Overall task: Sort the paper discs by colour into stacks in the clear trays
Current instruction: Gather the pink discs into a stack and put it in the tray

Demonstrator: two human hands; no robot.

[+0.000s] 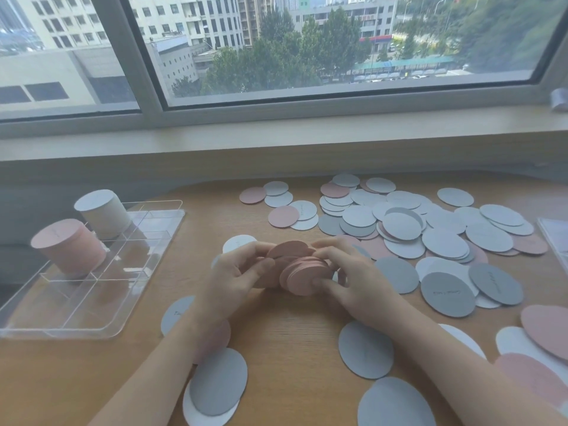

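Nearest you, a grey disc (217,382) lies on a white disc (196,414) at the table's front edge, between your forearms. Beyond them, your left hand (236,276) and right hand (347,273) meet over the wooden table (285,348). Both hands curl round a loose bundle of pink discs (302,272); fingers and thumbs grip its edges from opposite sides. The bundle is fanned and uneven, so the step in hand appears to be squaring up a collected pink batch.

The clear tray (101,272) sits at your left, well apart from the bundle. It already holds 2 stacks: a pink stack (69,245) in a near compartment and a white stack (103,215) behind it.

The next move likely calls for aligning the edges, then carrying the bundle left and lowering it onto the pink stack. Keep the grip even; loose discs could slip out. A mixed pile (399,222) of white, grey and pink discs remains unsorted at the right.
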